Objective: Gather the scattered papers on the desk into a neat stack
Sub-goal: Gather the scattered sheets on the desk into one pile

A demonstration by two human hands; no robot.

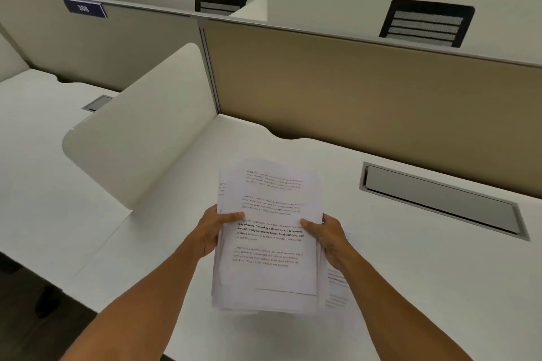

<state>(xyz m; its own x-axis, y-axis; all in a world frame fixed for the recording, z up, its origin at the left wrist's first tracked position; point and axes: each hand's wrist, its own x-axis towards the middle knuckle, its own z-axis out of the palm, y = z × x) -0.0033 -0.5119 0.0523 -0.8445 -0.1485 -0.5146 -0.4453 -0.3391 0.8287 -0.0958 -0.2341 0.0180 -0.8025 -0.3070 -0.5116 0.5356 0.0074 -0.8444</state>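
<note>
- 1 stack of papers, printed text facing up, held above the white tabletop approx. mid-frame; sheet edges not squared, several corners stick out at the bottom & left.
- 2 hands on it: left hand grips the stack's left edge, thumb on top, fingers curled underneath; right hand grips the right edge the same way, thumb on top.
- Exact no. of sheets in the stack: can't tell, edges too blurred.
- 1 more printed sheet lies flat on the tabletop just right of the stack, partly hidden by the right wrist & the stack.
- 1 grey cable hatch set into the tabletop, right of the stack, well apart from it.
- 1 tan back partition closes the far side; 1 cream side divider stands to the left, between this desk & the next one.
- 2nd cable hatch on the neighbouring desk at left.
- 1 blue sign reading 306 on the left partition's top rail.
- 2 black mesh chair backs beyond the partition: 1 centre, 1 right.
</note>
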